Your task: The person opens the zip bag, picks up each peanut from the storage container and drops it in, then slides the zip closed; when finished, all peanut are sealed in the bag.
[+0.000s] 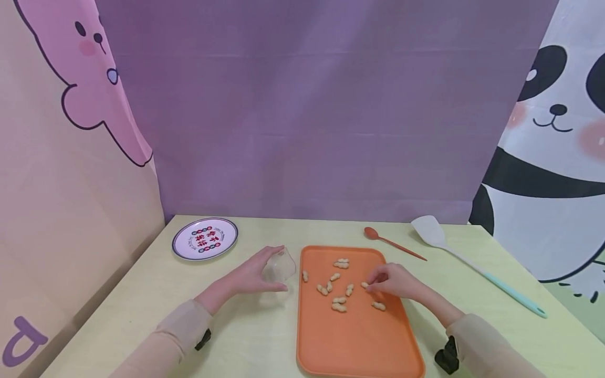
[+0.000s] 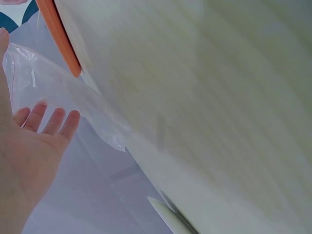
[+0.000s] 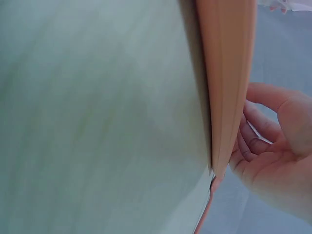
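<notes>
An orange tray [image 1: 359, 341] lies on the table with several unshelled peanuts [image 1: 339, 307] scattered over its far half. At the tray's right side my right hand [image 1: 394, 282] pinches a peanut [image 1: 364, 285] between thumb and fingers. In the right wrist view, the tray's side wall [image 3: 228, 73] hides those fingertips. Left of the tray, my left hand [image 1: 252, 270] holds a clear plastic bag [image 1: 280, 266], its thumb and fingers around the bag. The left wrist view shows the bag [image 2: 63, 87] hanging crumpled past the fingers.
A white plate [image 1: 189, 247] with red print lies at the back left. Behind the tray on the right is a red-orange spoon [image 1: 372, 233]. Further right lies a long spatula [image 1: 430, 231] with a turquoise handle end. A purple cloth [image 1: 302, 115] hangs behind the table.
</notes>
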